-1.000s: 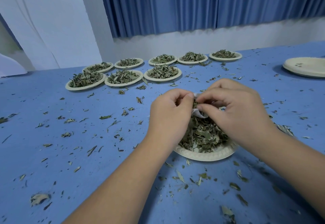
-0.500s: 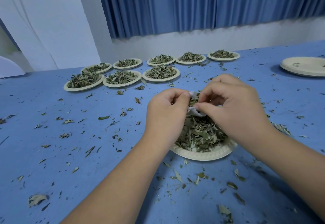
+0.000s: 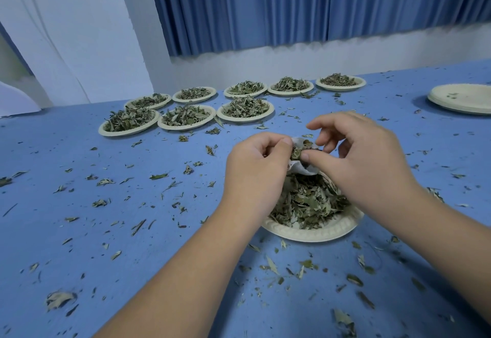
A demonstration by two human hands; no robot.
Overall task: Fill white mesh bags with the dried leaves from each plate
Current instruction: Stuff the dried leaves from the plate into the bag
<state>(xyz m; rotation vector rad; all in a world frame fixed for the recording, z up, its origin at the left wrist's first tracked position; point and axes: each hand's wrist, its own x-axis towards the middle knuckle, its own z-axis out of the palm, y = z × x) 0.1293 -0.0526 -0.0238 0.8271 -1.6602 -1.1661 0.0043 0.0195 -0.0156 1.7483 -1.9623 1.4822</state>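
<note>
A paper plate point(image 3: 310, 232) heaped with dried leaves point(image 3: 305, 199) sits on the blue table in front of me. Above its far side my left hand point(image 3: 255, 167) pinches the rim of a small white mesh bag point(image 3: 303, 170) that has leaves showing at its mouth. My right hand point(image 3: 361, 157) is at the bag's other side, thumb pressing leaves at the opening, with the index and middle fingers lifted and spread. Most of the bag is hidden behind my hands.
Several plates of dried leaves point(image 3: 244, 108) stand in two rows at the back of the table. A stack of bare paper plates point(image 3: 462, 98) sits at the far right. Loose leaf bits point(image 3: 159, 177) litter the blue tabletop. A blue curtain hangs behind.
My right hand's fingers have uncurled and lifted from the bag's mouth, exposing the leaves inside. My left hand keeps its pinch on the bag in about the same place.
</note>
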